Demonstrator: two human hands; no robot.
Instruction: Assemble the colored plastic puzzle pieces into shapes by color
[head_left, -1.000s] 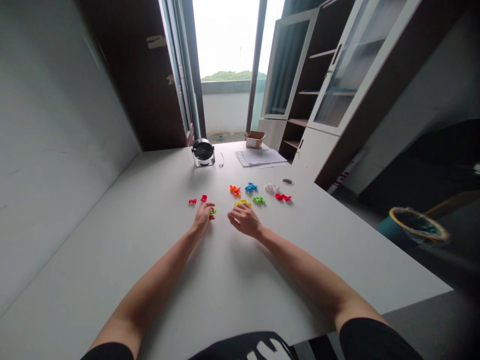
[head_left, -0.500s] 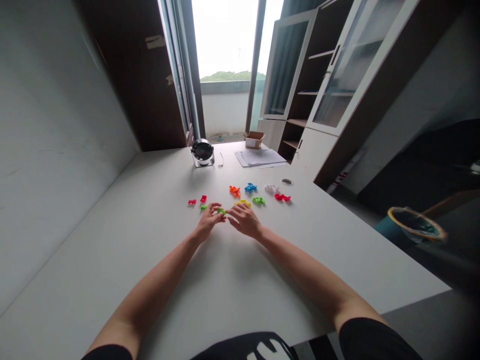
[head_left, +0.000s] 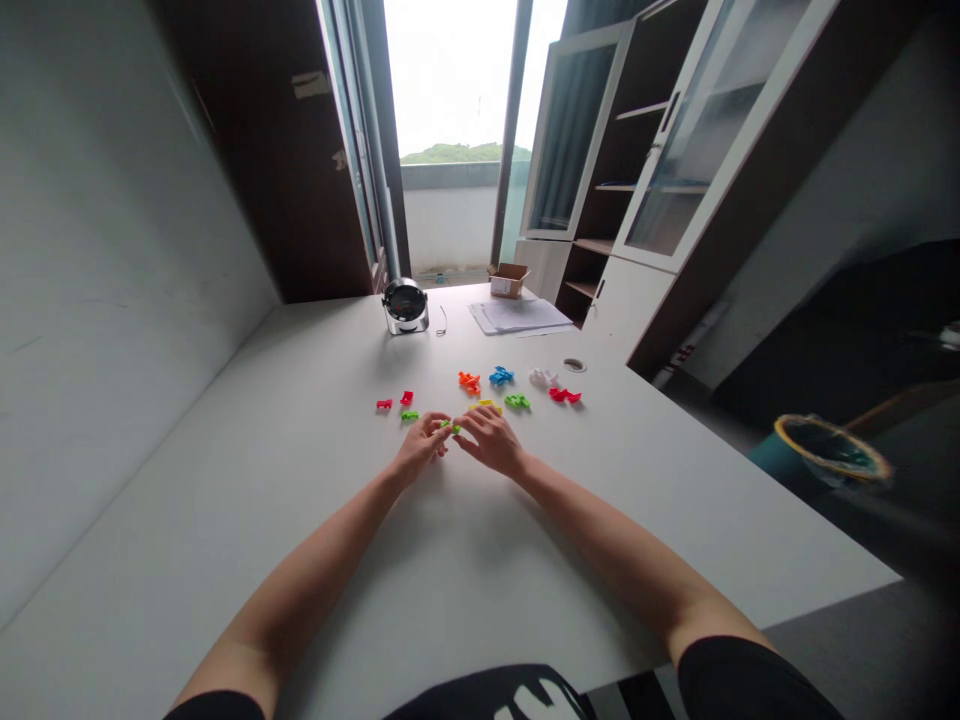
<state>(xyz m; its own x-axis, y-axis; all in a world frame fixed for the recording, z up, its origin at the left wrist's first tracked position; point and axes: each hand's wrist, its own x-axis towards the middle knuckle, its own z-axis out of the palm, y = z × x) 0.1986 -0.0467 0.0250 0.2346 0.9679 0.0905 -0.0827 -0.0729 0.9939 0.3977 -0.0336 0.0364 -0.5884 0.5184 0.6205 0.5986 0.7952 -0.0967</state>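
My left hand [head_left: 424, 448] pinches a small green piece [head_left: 446, 424] over the white table [head_left: 315, 400]. Close beside it, my right hand [head_left: 489, 438] has its thumb and fingertips closed on a green bit [head_left: 456, 429] near the same spot. Whether the two bits are joined cannot be made out. Yellow pieces [head_left: 487, 404] lie partly hidden behind my right hand. Beyond my left hand are a green piece [head_left: 409, 415] and two red pieces, one at the left [head_left: 384, 404] and one at the right [head_left: 406, 398].
Orange [head_left: 469, 382], blue [head_left: 502, 376], white [head_left: 543, 377], green [head_left: 517, 401] and red [head_left: 565, 396] piles of pieces lie behind and right of my hands. Farther back are a round black device [head_left: 406, 303], papers [head_left: 521, 315] and a small carton [head_left: 508, 281].
My left fingers have shifted slightly right, closer to my right fingertips. The green piece in them has turned and moved right, and a green bit now shows at my right fingertips.
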